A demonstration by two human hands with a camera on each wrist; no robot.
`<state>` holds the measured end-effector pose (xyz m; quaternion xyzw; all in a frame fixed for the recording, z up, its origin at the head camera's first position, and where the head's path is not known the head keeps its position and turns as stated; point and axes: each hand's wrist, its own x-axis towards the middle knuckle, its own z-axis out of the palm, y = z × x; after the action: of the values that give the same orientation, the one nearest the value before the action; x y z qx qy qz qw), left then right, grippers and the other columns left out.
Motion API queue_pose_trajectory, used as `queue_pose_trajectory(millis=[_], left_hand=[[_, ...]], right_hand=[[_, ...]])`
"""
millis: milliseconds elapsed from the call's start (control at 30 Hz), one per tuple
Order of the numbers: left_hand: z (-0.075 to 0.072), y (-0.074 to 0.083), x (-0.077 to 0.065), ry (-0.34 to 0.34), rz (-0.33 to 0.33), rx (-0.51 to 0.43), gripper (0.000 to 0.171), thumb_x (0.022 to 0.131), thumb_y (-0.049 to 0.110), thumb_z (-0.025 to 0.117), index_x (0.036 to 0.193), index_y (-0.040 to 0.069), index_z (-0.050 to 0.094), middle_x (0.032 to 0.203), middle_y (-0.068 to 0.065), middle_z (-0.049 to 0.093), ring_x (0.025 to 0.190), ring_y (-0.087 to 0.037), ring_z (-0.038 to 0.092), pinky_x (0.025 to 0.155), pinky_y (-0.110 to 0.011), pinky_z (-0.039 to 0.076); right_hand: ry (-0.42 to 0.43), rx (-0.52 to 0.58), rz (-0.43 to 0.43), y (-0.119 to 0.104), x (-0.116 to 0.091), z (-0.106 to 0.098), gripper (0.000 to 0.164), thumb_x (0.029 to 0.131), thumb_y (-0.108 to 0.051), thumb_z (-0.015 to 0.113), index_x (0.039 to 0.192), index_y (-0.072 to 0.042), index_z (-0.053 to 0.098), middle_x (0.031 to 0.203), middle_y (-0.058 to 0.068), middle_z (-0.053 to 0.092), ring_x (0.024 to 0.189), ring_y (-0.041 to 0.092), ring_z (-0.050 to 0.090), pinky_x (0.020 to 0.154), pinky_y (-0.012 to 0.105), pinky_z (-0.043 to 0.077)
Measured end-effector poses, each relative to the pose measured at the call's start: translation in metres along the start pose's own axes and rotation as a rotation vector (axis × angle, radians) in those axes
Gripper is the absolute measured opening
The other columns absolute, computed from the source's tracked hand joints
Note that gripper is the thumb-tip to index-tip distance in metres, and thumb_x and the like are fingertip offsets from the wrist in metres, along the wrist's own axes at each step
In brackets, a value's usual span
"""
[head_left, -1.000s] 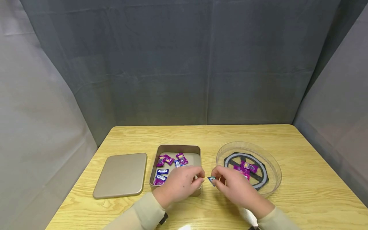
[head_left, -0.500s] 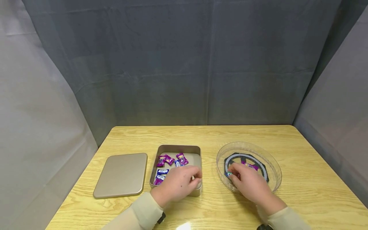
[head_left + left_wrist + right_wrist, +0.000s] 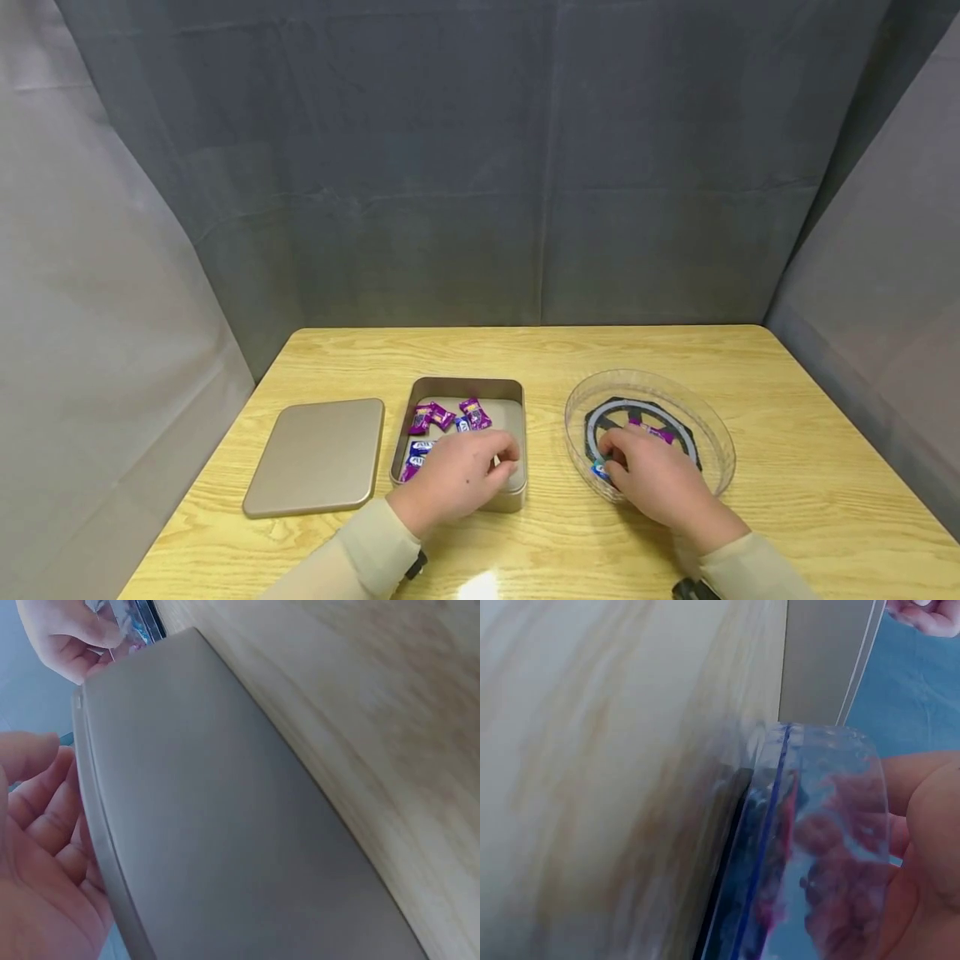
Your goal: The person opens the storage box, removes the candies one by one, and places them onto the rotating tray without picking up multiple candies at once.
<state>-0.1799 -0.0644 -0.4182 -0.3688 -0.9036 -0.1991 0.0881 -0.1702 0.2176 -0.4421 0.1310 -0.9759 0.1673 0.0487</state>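
Note:
My left hand (image 3: 461,475) hangs over the front of an open metal tin (image 3: 510,497), its fingers loosely curled around nothing. Inside the tin lie purple wrapped candies (image 3: 475,413) and blue-and-white wrapped candies (image 3: 423,447), the nearest partly behind the hand. My right hand (image 3: 656,475) reaches into a clear round plastic bowl (image 3: 723,446). A small blue wrapped candy (image 3: 599,471) shows right beside its thumb and index fingertips, which stand slightly apart. Farther in, a purple candy (image 3: 652,431) is partly covered by this hand. The right wrist view shows the curled fingers (image 3: 832,892) through the bowl's wall.
The tin's square lid (image 3: 315,458) lies flat on the wooden table (image 3: 547,358), left of the tin. A dark octagonal piece with a grey ring (image 3: 678,412) shows at the bowl's bottom. Grey curtains (image 3: 420,167) enclose the table at the back and sides.
My right hand has carried the blue candy rightward into the bowl, where the candy now shows lower, beside the fingertips. The left hand has drawn slightly left over the tin.

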Motion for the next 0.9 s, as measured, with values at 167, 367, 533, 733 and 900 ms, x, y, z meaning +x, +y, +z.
queue_pose_trajectory(millis=[167, 367, 533, 733, 900], left_hand=[[-0.002, -0.006, -0.002, 0.001, -0.013, 0.004, 0.007, 0.091, 0.023, 0.062, 0.097, 0.023, 0.066, 0.086, 0.017, 0.063, 0.072, 0.005, 0.051, 0.063, -0.021, 0.048], [-0.006, -0.018, -0.005, -0.04, -0.058, 0.057, 0.01, 0.09, 0.025, 0.063, 0.098, 0.022, 0.067, 0.089, 0.016, 0.066, 0.077, 0.001, 0.056, 0.063, -0.025, 0.05], [-0.01, -0.029, -0.007, -0.101, -0.129, 0.116, 0.012, 0.09, 0.028, 0.064, 0.1, 0.023, 0.067, 0.092, 0.016, 0.066, 0.08, -0.002, 0.057, 0.063, -0.031, 0.051], [-0.014, -0.04, -0.01, -0.133, -0.168, 0.203, 0.014, 0.087, 0.026, 0.067, 0.101, 0.022, 0.067, 0.096, 0.01, 0.067, 0.086, -0.008, 0.059, 0.069, -0.035, 0.053], [-0.017, -0.048, -0.013, -0.155, -0.189, 0.278, 0.017, 0.082, 0.015, 0.066, 0.099, 0.018, 0.069, 0.095, 0.006, 0.069, 0.085, -0.014, 0.061, 0.071, -0.038, 0.053]], right_hand=[[0.041, 0.011, -0.04, -0.005, 0.0, -0.002, 0.015, 0.085, -0.021, 0.067, 0.1, -0.022, 0.064, 0.081, -0.012, 0.053, 0.066, 0.008, 0.044, 0.054, 0.03, 0.041], [0.062, 0.041, -0.069, -0.013, 0.002, -0.005, 0.015, 0.085, -0.023, 0.067, 0.1, -0.024, 0.065, 0.088, -0.01, 0.06, 0.073, 0.005, 0.051, 0.058, 0.033, 0.048], [0.074, 0.065, -0.073, -0.021, 0.005, -0.007, 0.015, 0.085, -0.024, 0.066, 0.1, -0.025, 0.064, 0.094, -0.006, 0.063, 0.076, 0.007, 0.055, 0.059, 0.034, 0.049], [0.092, 0.088, -0.097, -0.031, 0.011, -0.005, 0.016, 0.084, -0.021, 0.067, 0.099, -0.025, 0.065, 0.09, -0.009, 0.058, 0.071, 0.007, 0.051, 0.057, 0.03, 0.046], [0.076, 0.099, -0.106, -0.041, 0.015, 0.001, 0.016, 0.083, -0.022, 0.068, 0.096, -0.029, 0.063, 0.087, -0.013, 0.055, 0.068, 0.006, 0.049, 0.057, 0.029, 0.046]])
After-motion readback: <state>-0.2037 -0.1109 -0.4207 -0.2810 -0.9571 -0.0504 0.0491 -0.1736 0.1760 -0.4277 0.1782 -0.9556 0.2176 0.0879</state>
